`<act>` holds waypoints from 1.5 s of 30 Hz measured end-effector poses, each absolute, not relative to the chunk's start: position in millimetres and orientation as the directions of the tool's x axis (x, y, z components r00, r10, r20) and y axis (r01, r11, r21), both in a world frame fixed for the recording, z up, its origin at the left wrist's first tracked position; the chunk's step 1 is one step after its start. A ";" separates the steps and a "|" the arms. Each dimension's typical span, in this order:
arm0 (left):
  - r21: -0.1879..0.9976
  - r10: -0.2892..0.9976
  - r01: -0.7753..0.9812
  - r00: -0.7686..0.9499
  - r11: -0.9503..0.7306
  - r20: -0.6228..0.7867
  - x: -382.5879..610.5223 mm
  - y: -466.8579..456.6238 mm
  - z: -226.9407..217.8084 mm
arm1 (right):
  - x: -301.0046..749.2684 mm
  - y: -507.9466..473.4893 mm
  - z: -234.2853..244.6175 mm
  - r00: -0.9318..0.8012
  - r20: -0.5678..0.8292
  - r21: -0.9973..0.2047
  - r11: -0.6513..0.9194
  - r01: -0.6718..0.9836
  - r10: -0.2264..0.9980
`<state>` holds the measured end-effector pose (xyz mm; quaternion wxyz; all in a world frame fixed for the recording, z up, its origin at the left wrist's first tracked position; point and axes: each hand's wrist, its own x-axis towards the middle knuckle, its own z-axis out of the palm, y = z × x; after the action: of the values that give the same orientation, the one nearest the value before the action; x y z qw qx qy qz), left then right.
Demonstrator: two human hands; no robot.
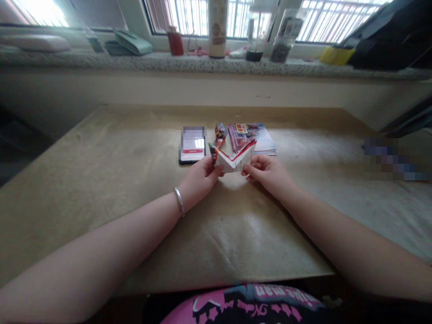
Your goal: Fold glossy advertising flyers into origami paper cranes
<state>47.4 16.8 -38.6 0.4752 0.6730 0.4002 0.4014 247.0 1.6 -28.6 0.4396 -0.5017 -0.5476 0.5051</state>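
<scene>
Between my two hands is a folded sheet of printed paper (232,163), white on the side toward me, with red and coloured edges and a V-shaped dip at its top. My left hand (204,174), with a silver bangle at the wrist, pinches its left end between thumb and fingers. At the right end, my right hand (266,172) pinches it the same way. Just behind it lies a small folded paper piece (220,132) in bright colours. A stack of colourful printed leaflets (254,135) is beyond my right hand. Left of these lies a phone (192,146) with a lit screen.
The table (151,252) has a tan cover. At its right side lies a blurred bluish object (394,159). Along the stone windowsill (189,63) stand a red bottle (175,41), a tall pale bottle (218,29), a clear container (286,36) and a yellow-and-black item (337,55).
</scene>
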 end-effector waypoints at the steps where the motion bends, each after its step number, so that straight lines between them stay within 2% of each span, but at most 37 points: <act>1: 0.958 0.920 0.166 0.355 -0.235 0.165 47.4 16.6 -38.9 | 246.9 1.7 -29.0 -0.115 -0.027 -0.995 -0.016 0.097 0.993; 5: 0.948 0.923 0.199 0.345 -0.250 0.171 47.7 15.3 -37.7 | 246.1 1.6 -30.3 -0.144 -0.020 -0.996 -0.008 0.083 0.989; 17: 0.975 0.901 0.076 0.403 -0.208 0.161 54.4 10.4 -28.7 | 237.5 -1.8 -31.2 -0.162 -0.040 -0.999 -0.038 0.016 0.986; 28: 0.978 0.913 0.080 0.380 -0.194 0.151 56.6 13.3 -33.4 | 234.9 -0.3 -33.0 -0.194 -0.052 -0.998 -0.044 0.044 0.980; 36: 0.938 0.894 0.220 0.420 -0.267 0.156 56.0 10.8 -30.9 | 232.9 -0.7 -33.1 -0.247 -0.020 -0.993 0.009 0.116 0.969; 45: 0.958 0.867 0.112 0.464 -0.262 0.183 56.5 14.1 -35.4 | 232.8 -1.3 -32.8 -0.282 0.025 -0.988 0.067 0.142 0.959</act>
<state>56.5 14.1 -35.4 0.4957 0.6973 0.3509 0.3806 232.8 -1.3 -32.8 0.3967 -0.4489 -0.6134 0.5147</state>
